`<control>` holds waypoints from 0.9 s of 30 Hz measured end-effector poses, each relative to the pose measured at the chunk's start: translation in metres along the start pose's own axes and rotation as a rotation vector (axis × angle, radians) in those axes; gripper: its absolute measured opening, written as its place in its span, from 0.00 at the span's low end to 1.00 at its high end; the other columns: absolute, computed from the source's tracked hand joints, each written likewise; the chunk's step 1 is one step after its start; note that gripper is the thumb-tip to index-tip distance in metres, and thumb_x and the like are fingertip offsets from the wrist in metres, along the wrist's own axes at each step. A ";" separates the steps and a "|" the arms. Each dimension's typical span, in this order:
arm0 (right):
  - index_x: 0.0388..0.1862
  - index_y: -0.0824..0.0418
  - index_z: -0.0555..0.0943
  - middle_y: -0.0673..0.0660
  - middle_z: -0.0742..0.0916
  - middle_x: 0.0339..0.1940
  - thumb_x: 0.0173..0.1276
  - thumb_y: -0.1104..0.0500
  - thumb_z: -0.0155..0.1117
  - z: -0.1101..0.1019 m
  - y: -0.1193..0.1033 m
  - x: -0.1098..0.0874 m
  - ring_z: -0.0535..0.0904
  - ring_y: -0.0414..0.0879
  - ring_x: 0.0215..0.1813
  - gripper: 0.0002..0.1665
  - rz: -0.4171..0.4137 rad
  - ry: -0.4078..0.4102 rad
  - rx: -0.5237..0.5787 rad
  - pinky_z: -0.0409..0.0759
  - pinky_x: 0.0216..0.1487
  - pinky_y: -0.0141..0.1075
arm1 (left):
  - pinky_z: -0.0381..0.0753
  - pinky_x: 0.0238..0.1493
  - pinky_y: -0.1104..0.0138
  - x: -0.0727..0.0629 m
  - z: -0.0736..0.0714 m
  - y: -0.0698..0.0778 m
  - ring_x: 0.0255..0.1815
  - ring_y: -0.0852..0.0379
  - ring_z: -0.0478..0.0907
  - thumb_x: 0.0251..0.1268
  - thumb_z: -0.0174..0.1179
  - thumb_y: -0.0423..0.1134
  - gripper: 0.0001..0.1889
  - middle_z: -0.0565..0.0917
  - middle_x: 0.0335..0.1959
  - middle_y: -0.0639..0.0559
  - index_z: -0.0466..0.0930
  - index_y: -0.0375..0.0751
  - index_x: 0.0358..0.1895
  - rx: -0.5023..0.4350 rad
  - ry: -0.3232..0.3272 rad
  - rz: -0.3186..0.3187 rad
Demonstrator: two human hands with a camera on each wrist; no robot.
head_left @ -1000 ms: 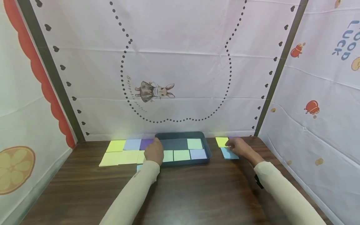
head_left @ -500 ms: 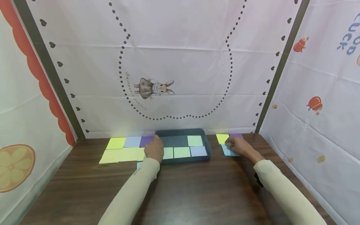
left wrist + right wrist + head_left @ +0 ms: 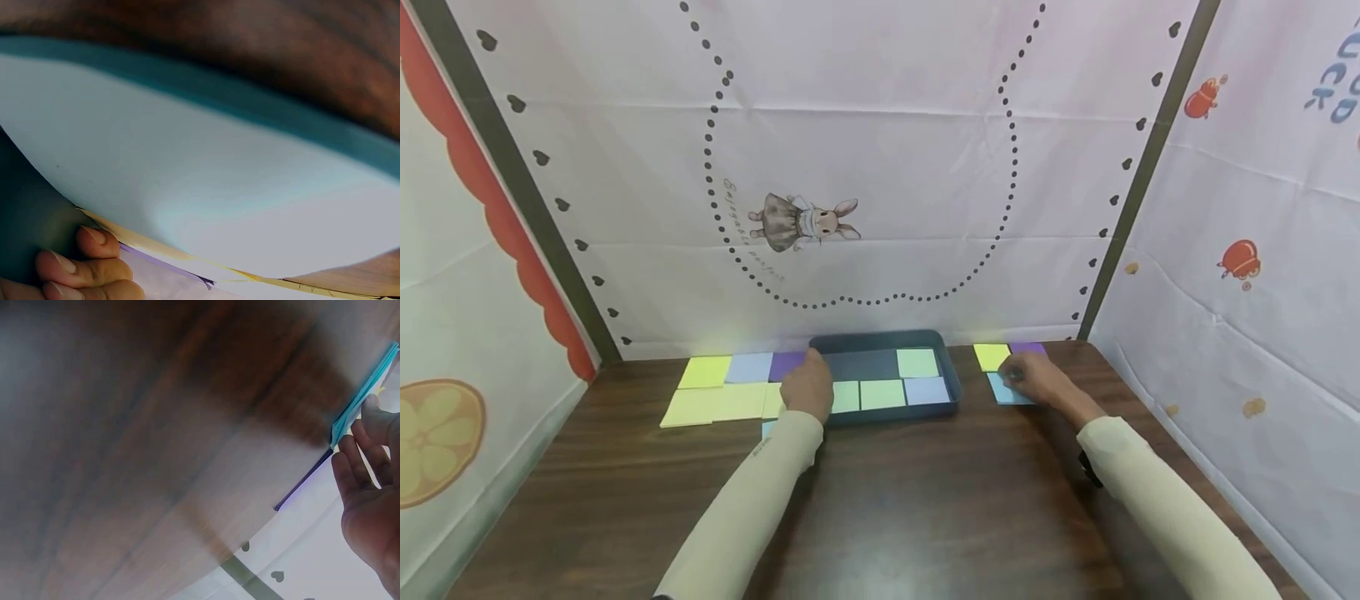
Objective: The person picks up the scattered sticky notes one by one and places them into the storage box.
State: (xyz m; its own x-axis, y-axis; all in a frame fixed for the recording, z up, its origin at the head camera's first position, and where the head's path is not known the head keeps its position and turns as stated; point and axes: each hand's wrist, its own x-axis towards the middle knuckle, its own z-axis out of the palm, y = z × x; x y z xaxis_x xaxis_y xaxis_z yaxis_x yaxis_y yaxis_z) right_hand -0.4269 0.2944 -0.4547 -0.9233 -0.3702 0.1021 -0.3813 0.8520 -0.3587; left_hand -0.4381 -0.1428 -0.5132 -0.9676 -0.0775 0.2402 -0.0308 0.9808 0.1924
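My left hand (image 3: 808, 386) is at the left end of a dark tray (image 3: 891, 415), its fingers (image 3: 94, 272) curled in the left wrist view. I cannot tell whether they hold anything. Pale green notes (image 3: 882, 394) and a lilac note (image 3: 927, 390) lie in the tray; part of its back row is bare. To the right of the tray, my right hand (image 3: 1036, 377) bends over a small blue stack of sticky notes (image 3: 1007, 397). In the right wrist view, thumb and fingers pinch at the edge of this blue stack (image 3: 359, 400).
Yellow notes (image 3: 707, 372), a lilac pad (image 3: 749, 367) and purple notes (image 3: 785, 364) lie left of the tray. A blue corner (image 3: 767, 428) shows beside my left forearm. Right of the tray are a yellow pad (image 3: 991, 357) and a purple pad (image 3: 1028, 347). A printed cloth (image 3: 880, 167) backs the table.
The head view has tilted slightly, so the table sits higher. My right fingers have shifted a little over the blue notes; my left hand stays at the tray.
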 end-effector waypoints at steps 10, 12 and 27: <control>0.62 0.71 0.88 0.69 0.93 0.60 0.81 0.67 0.69 -0.005 -0.006 0.003 0.88 0.67 0.66 0.15 0.028 -0.006 0.011 0.84 0.73 0.65 | 0.75 0.11 0.60 0.027 0.012 -0.014 0.16 0.55 0.78 0.84 0.56 0.36 0.17 0.77 0.16 0.49 0.73 0.26 0.64 0.032 0.001 -0.005; 0.62 0.71 0.88 0.70 0.92 0.60 0.81 0.66 0.70 -0.007 -0.006 0.004 0.88 0.67 0.66 0.16 0.043 -0.027 0.011 0.84 0.73 0.65 | 0.74 0.11 0.60 0.028 0.014 -0.014 0.16 0.54 0.78 0.84 0.57 0.36 0.17 0.77 0.16 0.48 0.74 0.26 0.65 0.030 0.006 -0.007; 0.46 0.70 0.88 0.65 0.92 0.44 0.70 0.69 0.80 -0.014 -0.007 0.008 0.88 0.57 0.48 0.09 0.103 -0.076 0.035 0.89 0.55 0.52 | 0.74 0.10 0.58 0.016 0.020 -0.008 0.16 0.52 0.78 0.84 0.57 0.35 0.16 0.77 0.17 0.46 0.75 0.28 0.64 -0.021 -0.003 -0.030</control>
State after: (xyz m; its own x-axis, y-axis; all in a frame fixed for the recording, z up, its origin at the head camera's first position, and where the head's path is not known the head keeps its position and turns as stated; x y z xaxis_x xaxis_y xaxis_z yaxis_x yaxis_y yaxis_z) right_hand -0.4325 0.2908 -0.4387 -0.9509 -0.3094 -0.0067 -0.2817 0.8742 -0.3956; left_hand -0.4582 -0.1488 -0.5298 -0.9672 -0.1064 0.2308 -0.0547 0.9740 0.2199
